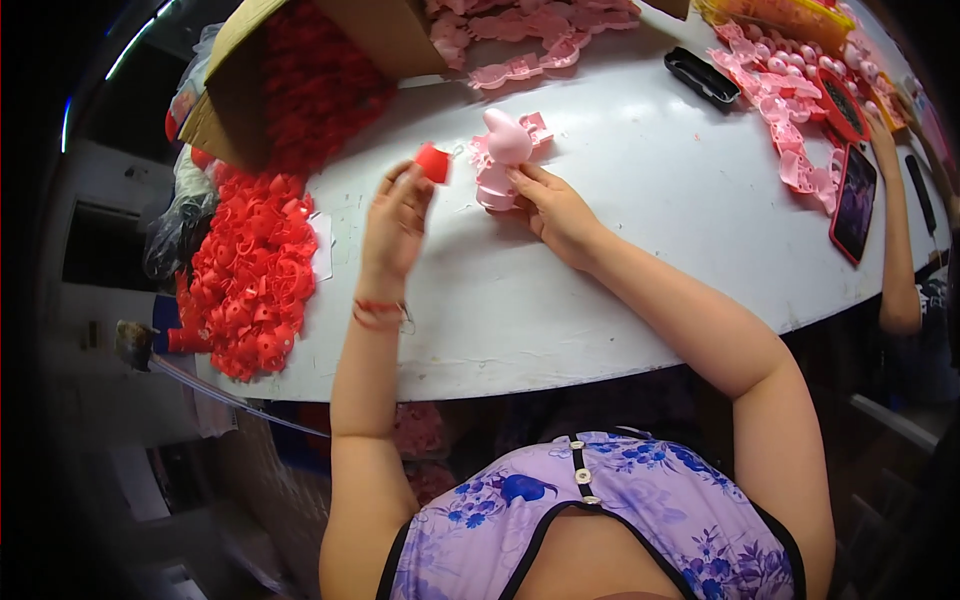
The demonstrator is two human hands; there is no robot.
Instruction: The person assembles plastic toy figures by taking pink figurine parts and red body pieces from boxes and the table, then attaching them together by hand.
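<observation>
Pinched in the fingers of my left hand [398, 215] is a small red plastic cup-shaped piece [433, 163], held up over the table. My right hand [563, 213] has its thumb and fingers closed on a light pink plastic part [508, 140] with a rounded, eared top. Other pink molded pieces [496, 187] lie directly under and around that part, partly covered by it and my fingers. The red piece and the pink part are apart, with a short gap between them.
At the left, a heap of red plastic pieces [248, 270] spills from a tipped cardboard box [228, 112]. Pink molded strips [530, 65] lie at the back. To the right are a black case [702, 78], a phone [855, 205], more pink strips [783, 120] and another person's arm [893, 220].
</observation>
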